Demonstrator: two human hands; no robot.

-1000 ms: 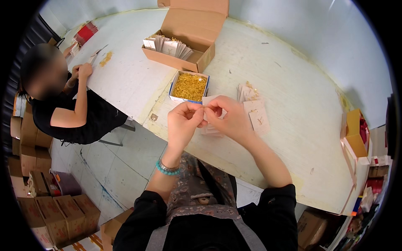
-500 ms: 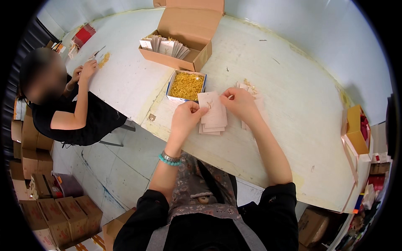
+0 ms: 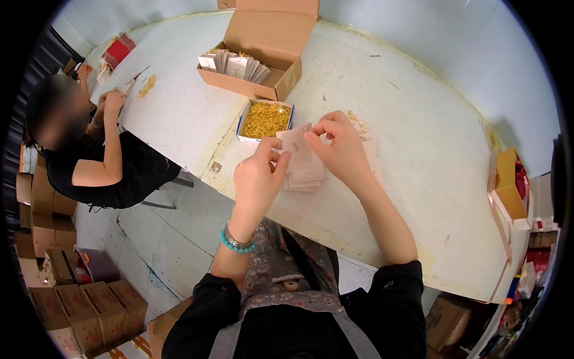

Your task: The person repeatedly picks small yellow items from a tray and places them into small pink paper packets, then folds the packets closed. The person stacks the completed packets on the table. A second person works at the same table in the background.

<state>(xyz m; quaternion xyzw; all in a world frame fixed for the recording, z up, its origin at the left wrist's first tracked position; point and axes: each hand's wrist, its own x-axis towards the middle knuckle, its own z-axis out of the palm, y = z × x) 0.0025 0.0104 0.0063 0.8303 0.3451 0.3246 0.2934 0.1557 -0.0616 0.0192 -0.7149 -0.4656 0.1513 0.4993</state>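
Note:
My left hand (image 3: 258,176) pinches the left edge of a pale pink card (image 3: 289,141), which is tilted and raised off the table. A small gold-coloured mark or piece shows on its face. At the card's upper right corner, my right hand (image 3: 339,146) has thumb and finger pressed together on a small gold-coloured piece (image 3: 304,130), too small to name exactly. Below the raised card lies a stack of similar cards (image 3: 306,177). More cards (image 3: 371,149) lie beyond my right hand, partly hidden by it, with gold-coloured pieces (image 3: 357,121) at their far end.
A small box (image 3: 241,127) full of gold-coloured pieces stands left of the cards. Behind it is an open cardboard box (image 3: 238,87) with a row of cards. A co-worker (image 3: 89,143) sits at the left. A yellow box (image 3: 508,185) stands at the table's right edge.
The card has been lifted and tilted off the stack in my left hand. My right hand has moved to the card's upper corner. The co-worker's hands have shifted slightly.

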